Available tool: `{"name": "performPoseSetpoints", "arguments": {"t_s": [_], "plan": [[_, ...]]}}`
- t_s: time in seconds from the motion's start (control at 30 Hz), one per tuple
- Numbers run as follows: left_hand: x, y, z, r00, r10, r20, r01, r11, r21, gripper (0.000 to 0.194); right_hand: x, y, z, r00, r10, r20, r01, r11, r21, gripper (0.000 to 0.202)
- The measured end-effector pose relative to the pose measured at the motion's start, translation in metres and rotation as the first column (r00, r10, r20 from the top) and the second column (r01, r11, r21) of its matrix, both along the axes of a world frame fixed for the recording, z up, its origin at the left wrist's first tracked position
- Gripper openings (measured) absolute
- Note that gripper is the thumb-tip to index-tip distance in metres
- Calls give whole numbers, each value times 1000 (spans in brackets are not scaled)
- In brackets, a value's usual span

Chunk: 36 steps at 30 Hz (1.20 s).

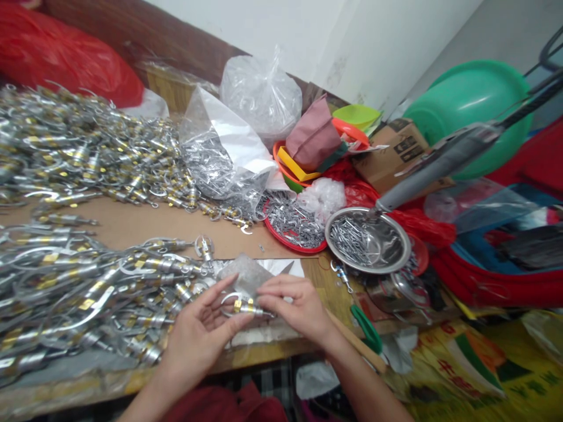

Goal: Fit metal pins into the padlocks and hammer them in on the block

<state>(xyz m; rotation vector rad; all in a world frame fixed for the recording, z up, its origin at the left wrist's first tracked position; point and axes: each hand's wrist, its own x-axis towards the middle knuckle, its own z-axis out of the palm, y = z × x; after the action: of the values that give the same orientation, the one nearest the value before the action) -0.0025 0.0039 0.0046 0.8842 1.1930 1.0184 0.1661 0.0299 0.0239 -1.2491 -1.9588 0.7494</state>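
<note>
Between the thumb and fingers of my left hand [200, 328] is a small silvery hook fitting [243, 306] with a brass-coloured band and a curved arm. It lies sideways, its thin end pointing right. My right hand [294, 302] is closed at that end, fingertips pressed together. Whatever they pinch is hidden. Just behind the hands sits a cloudy plastic bag [246, 274] on a white sheet [299, 268]. To the left, a heap of similar hook fittings [94, 287] spreads along the near part of the table, and a larger heap [88, 146] lies behind it.
A steel bowl [398, 264] holds metal pins, beside a red tray [290, 249] of small metal parts. Clear bags [259, 94], a cardboard box [396, 149] and a green basin [475, 105] stand behind. A grey bar [440, 158] slants over the bowl. Green-handled scissors [366, 328] lie right.
</note>
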Motion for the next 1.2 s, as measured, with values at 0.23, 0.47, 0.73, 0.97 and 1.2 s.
{"name": "performPoseSetpoints", "arguments": {"t_s": [0.23,0.47,0.73,0.97,1.2], "plan": [[0,4,-2,996,-72,59,72,997,6,78,-4,83,-16,778,-143,612,100,990,104,18],[-5,9,-1,992,-58,108,66,995,-78,87,-15,105,-19,731,-68,679,15,996,83,26],[-6,13,2,989,-19,147,35,994,-101,88,-2,65,-10,894,-45,446,-24,989,147,17],[-7,14,2,981,-65,182,80,994,-74,87,-7,7,-9,983,144,111,-176,906,384,18],[-7,13,1,983,-68,168,83,993,-80,86,-7,0,11,935,186,303,-248,952,182,16]]}}
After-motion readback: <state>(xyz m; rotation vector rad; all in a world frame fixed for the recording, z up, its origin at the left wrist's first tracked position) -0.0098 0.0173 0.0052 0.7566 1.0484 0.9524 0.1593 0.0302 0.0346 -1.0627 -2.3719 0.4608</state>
